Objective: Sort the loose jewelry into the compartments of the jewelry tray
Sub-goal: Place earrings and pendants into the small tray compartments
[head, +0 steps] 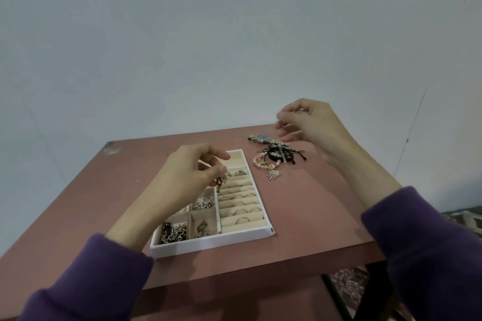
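Pale grey wall fills the top half.

Reddish-brown desk sits below it, with a dark leg at the near right corner.

Purple sleeves come in from both lower corners, forearms bare.

White jewelry tray is left of desk centre, its long side running away from the camera. The right half is beige ring rolls, the left half square compartments.

Left hand is over the tray's far-left part. Fingers are curled, and thumb and fingertip pinch a small dark dangling piece. It hangs just above the line between ring rolls and compartments. I can't tell whether it touches the tray.

Right hand is raised over the desk's far right, above the watch. Fingers are curled, tips pinched on something small and thin. It's blurred, so I can't tell what it is. A pale thin strand seems to hang from it toward the pile.

Loose jewelry pile lies on the desk, just right of the tray's far end and apart from it. It is mostly black cord bracelets, tangled.

Other pieces, all on the desk unless noted:
- Metal watch, dark dial, at the pile's far edge.
- Pale beaded bracelet on the pile's near-left side.
- Silver leaf pendant at the pile's near edge.
- Chunky chains in the tray's near-left compartment.
- Smaller metal bits in a compartment behind that.
- Rings slotted in several ring-roll rows.
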